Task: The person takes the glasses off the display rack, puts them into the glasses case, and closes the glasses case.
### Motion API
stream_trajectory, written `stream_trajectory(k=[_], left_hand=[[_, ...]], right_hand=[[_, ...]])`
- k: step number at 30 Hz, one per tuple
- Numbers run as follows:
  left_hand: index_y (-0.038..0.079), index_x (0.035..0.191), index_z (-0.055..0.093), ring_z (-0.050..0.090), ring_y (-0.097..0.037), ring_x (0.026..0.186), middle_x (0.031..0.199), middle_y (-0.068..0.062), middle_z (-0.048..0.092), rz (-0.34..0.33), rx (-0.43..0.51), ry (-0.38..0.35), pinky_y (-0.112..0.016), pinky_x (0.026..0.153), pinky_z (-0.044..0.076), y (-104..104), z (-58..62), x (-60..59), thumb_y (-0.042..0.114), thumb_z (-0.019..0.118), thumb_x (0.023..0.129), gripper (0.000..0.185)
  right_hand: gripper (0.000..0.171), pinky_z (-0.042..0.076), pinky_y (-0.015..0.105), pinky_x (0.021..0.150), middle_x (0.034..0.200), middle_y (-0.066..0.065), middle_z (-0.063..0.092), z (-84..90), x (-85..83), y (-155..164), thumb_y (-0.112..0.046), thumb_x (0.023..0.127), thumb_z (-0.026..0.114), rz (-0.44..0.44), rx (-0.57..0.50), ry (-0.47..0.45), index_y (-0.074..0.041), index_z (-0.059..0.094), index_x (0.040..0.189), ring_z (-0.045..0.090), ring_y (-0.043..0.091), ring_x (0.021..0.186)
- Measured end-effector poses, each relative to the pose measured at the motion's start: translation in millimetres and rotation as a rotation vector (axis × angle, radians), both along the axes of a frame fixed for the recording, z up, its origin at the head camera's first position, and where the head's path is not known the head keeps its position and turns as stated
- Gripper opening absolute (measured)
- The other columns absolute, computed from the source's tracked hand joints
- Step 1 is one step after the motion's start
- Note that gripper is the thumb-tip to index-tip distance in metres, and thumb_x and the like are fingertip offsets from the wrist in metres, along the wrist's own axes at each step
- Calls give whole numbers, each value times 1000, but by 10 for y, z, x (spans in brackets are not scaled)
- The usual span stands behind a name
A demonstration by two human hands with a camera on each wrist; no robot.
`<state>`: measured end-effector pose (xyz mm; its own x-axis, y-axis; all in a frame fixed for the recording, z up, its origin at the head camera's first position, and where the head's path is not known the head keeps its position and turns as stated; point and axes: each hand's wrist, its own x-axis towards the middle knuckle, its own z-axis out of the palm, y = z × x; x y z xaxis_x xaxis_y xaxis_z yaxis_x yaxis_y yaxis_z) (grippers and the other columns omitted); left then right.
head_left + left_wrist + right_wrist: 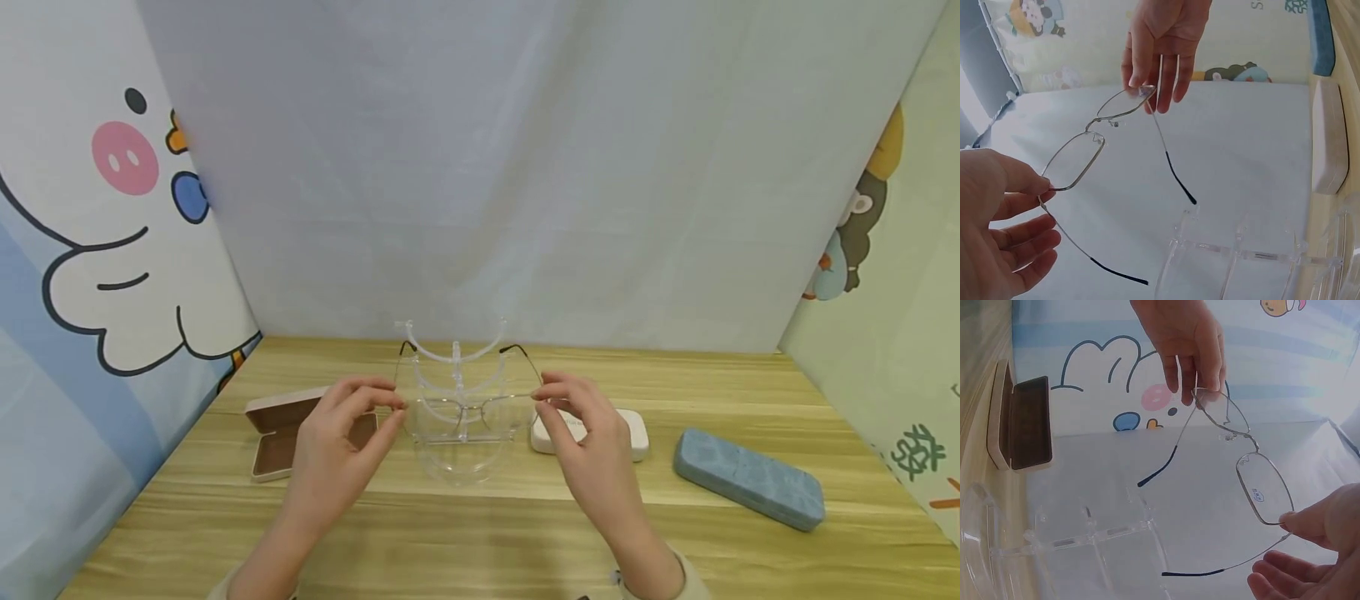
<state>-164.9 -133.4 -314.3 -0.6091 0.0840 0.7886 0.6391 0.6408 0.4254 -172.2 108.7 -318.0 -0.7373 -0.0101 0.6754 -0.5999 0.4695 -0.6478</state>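
Both hands hold a pair of thin metal-framed eyeglasses with dark temple tips, its arms unfolded and pointing away from the person. My left hand pinches the frame at its left hinge between thumb and forefinger. At the opposite hinge my right hand pinches it the same way. A small sticker shows on one lens in the right wrist view. Just beyond the glasses stands a clear plastic eyeglass stand with several curved tiers, overlapped by the frame in the head view.
An open glasses case with brown lining lies behind the left hand. To the right are a white case, partly covered by the right hand, and a closed blue case. A pale curtain hangs behind the wooden table.
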Motion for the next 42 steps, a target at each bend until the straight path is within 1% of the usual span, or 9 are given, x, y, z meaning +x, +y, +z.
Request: stream_trajectory(k=[6, 16, 23, 27, 31, 36, 39, 41, 42], left_hand=[[9, 85, 67, 55, -17, 92, 104, -8, 59, -16, 59, 23, -13, 75, 43, 37, 37, 21, 2, 70, 76, 11], [10, 84, 67, 57, -14, 91, 102, -3, 60, -6, 92, 60, -11, 75, 42, 93, -84, -69, -2, 72, 73, 17], [11, 85, 67, 57, -14, 90, 104, -3, 60, -17, 112, 56, -12, 72, 40, 109, -106, -80, 0, 71, 75, 15], [11, 86, 67, 55, -10, 80, 105, -4, 61, -23, 126, 40, -12, 66, 39, 108, -112, -75, 0, 70, 76, 15], [11, 86, 67, 52, -7, 72, 104, -3, 62, -28, 140, 33, -11, 66, 40, 107, -110, -80, 0, 69, 77, 15], [11, 86, 67, 53, -7, 71, 103, -2, 64, -36, 154, 26, -12, 73, 43, 108, -104, -88, -1, 70, 76, 16], [10, 86, 67, 55, -7, 76, 103, -2, 64, -56, 163, 11, -11, 74, 43, 106, -106, -90, -1, 69, 77, 14], [9, 86, 66, 51, -4, 67, 103, -3, 64, -74, 166, -7, -12, 74, 43, 102, -109, -91, 0, 68, 78, 13], [8, 86, 66, 51, -3, 69, 103, -3, 65, -81, 167, -19, -12, 74, 43, 99, -109, -89, 0, 67, 79, 11]], right_hand=[[7, 51, 22, 77, 107, 2, 64, 50, 17, -31, -5, 83, 64, -45, -24, 131, -10, 67, 88, 63, 14, 93], [9, 47, 14, 81, 103, 5, 67, 1, -26, -32, -2, 81, 65, -63, -62, 192, -7, 68, 87, 64, 15, 93], [8, 46, 13, 83, 101, 9, 68, 2, -21, -15, -1, 79, 68, -100, -44, 191, -5, 70, 86, 62, 4, 95], [8, 47, 14, 82, 98, 9, 68, -14, -28, -15, 0, 80, 66, -68, -56, 186, -3, 69, 86, 62, 5, 94], [6, 48, 16, 81, 95, 9, 68, -26, -32, -18, 1, 81, 64, -25, -74, 169, -1, 68, 85, 62, 4, 91], [6, 48, 20, 85, 93, 10, 68, -28, -31, -21, 4, 81, 63, 41, -130, 138, 2, 66, 86, 61, 2, 92], [7, 46, 21, 89, 92, 11, 67, -25, -31, -23, 6, 81, 62, 83, -166, 122, 2, 64, 86, 61, 3, 93], [8, 45, 20, 90, 92, 11, 67, -24, -34, -24, 7, 81, 61, 96, -179, 121, 2, 64, 87, 61, 6, 93], [8, 45, 18, 89, 92, 10, 67, -22, -33, -25, 6, 82, 61, 95, -178, 121, 1, 64, 87, 60, 6, 93]])
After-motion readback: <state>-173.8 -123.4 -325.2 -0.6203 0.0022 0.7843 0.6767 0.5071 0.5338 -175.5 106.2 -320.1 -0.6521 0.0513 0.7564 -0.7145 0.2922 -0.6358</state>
